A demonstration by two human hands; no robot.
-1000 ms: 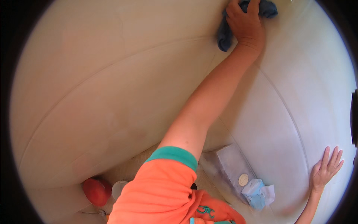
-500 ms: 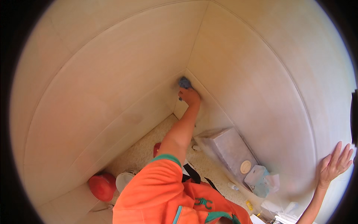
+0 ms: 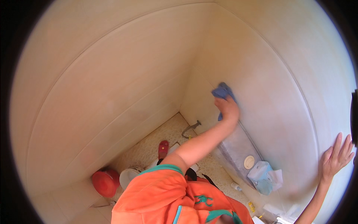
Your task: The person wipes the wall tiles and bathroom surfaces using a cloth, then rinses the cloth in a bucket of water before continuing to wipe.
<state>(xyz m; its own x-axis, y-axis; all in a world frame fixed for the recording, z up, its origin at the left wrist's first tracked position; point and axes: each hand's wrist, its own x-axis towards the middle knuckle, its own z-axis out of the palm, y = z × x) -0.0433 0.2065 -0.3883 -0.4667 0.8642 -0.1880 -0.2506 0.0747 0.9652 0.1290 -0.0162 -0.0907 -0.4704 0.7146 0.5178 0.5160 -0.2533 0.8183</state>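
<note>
Wall (image 3: pixel 276 112) beneath right hand (image 3: pixel 335 159) (splayed)

the person wears an orange short-sleeved shirt (image 3: pixel 147 198) with a teal-green cuff band (image 3: pixel 166 167), matching green collar trim (image 3: pixel 218 213), a small curly green emblem (image 3: pixel 203 200) on the chest, a narrow light-blue strip (image 3: pixel 177 215) at the front, and a red shoe (image 3: pixel 163 151) marked by a small yellowish dot.

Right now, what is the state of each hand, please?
Left hand: closed, holding a blue cloth against the wall.
Right hand: open, holding nothing, resting against the wall.
</note>
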